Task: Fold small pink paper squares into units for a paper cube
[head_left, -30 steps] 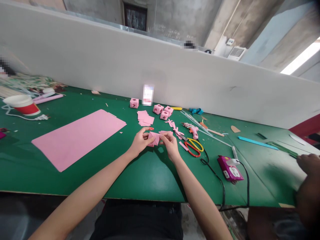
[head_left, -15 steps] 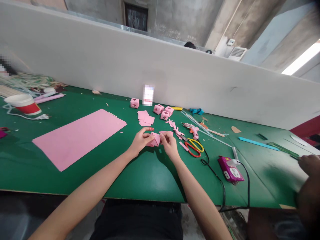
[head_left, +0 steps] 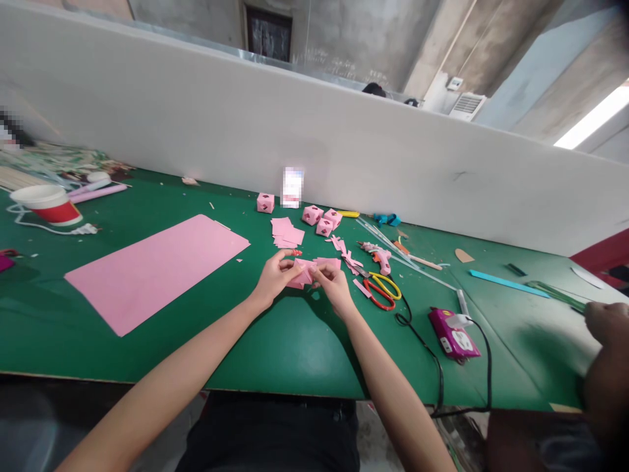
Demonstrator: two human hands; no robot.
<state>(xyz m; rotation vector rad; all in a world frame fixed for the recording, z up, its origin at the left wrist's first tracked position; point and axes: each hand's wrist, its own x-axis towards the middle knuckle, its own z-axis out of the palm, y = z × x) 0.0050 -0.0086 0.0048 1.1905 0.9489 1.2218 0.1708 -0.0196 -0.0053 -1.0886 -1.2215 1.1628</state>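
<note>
Between my two hands is a folded pink paper piece [head_left: 303, 271], held just above the green table. My left hand [head_left: 275, 278] pinches its left side, with something red on the index fingertip. On the other side, the fingers of my right hand [head_left: 333, 286] close on its right edge, partly covering it. Another flat pink paper strip [head_left: 328, 263] shows just beyond the right fingers. Behind the hands lie a small stack of pink paper squares [head_left: 285, 232] and several pink paper cubes [head_left: 312, 214] with cut-out openings. Scissors [head_left: 381, 290] with red and yellow handles rest to the right.
A large pink sheet [head_left: 157, 272] covers the table's left part. To the right are a pink glue gun [head_left: 379, 257], a purple power box [head_left: 453, 333] with black cables, and another person's hand [head_left: 607, 322]. A white partition [head_left: 196, 118] stands behind; a paper cup [head_left: 46, 204] is far left.
The folded pink piece has turned slightly between my fingers, and its top face looks flatter now. My right hand has shifted a little; the left stays almost in place.
</note>
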